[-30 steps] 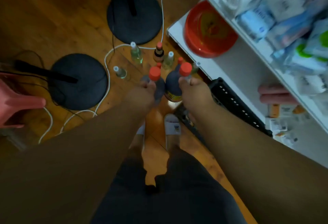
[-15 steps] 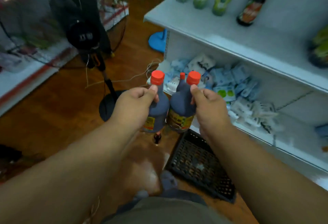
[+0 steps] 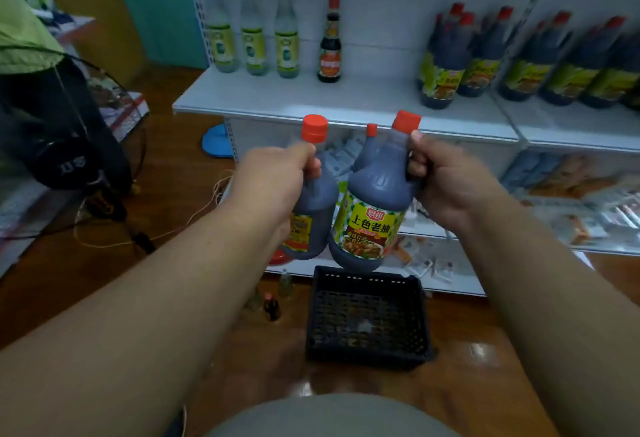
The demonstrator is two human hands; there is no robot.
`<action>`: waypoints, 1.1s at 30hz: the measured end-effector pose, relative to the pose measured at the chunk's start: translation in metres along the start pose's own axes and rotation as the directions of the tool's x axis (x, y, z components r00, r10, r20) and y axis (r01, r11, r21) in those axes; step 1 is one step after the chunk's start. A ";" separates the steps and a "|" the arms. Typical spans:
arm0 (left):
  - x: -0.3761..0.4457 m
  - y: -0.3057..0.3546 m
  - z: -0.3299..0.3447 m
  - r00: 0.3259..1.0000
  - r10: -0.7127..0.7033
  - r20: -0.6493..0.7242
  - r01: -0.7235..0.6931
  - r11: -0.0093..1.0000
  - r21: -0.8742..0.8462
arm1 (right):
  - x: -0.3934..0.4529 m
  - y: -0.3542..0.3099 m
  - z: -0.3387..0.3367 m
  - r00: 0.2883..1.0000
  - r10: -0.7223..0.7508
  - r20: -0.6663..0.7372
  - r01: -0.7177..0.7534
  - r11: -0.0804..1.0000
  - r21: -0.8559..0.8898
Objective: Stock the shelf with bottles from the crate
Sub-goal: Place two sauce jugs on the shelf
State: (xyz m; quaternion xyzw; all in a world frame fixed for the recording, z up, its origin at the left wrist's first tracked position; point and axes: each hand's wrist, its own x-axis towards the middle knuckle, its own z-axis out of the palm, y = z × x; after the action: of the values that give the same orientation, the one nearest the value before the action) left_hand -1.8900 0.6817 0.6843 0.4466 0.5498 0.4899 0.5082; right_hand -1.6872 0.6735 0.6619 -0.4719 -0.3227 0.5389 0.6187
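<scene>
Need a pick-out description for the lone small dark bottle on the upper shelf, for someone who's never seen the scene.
Start at the white upper shelf against the back wall. Left of its middle stand three tall clear bottles with green labels; the small dark bottle stands just right of them, apart from the big dark bottles farther right. It alone is slim and dark, with a red cap and an orange-red label.

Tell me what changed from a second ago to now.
Both hands rose from near the floor to shelf height, carrying the dark bottles up. The view swung up with them, so the shelf with its stocked bottles and the crate now show. Unchanged: the left hand grips the left bottle, and the right hand grips the right bottle.
</scene>
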 end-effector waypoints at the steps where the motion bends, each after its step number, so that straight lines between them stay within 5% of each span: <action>1: -0.006 0.004 0.013 1.000 0.008 0.013 -0.008 1.000 -0.005 | -0.005 -0.009 -0.013 1.000 0.006 0.003 -0.006 1.000 0.022; 7: -0.044 0.013 0.128 0.997 0.020 0.076 -0.019 1.000 -0.018 | -0.035 -0.068 -0.127 0.998 -0.016 -0.057 0.025 0.986 0.164; 15: -0.093 0.005 0.290 0.994 -0.037 0.104 0.046 0.995 -0.084 | -0.052 -0.142 -0.266 0.987 -0.068 -0.146 0.057 0.996 -0.073; 33: -0.028 0.023 0.501 0.950 -0.107 0.293 0.124 0.991 -0.042 | 0.029 -0.202 -0.420 0.933 -0.133 -0.334 0.081 0.983 -0.163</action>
State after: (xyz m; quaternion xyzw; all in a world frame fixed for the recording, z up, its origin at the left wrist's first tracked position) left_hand -1.3889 0.6990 0.7087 0.4652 0.4798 0.4047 0.6242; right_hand -1.2266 0.6079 0.7014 -0.5846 -0.2738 0.3884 0.6576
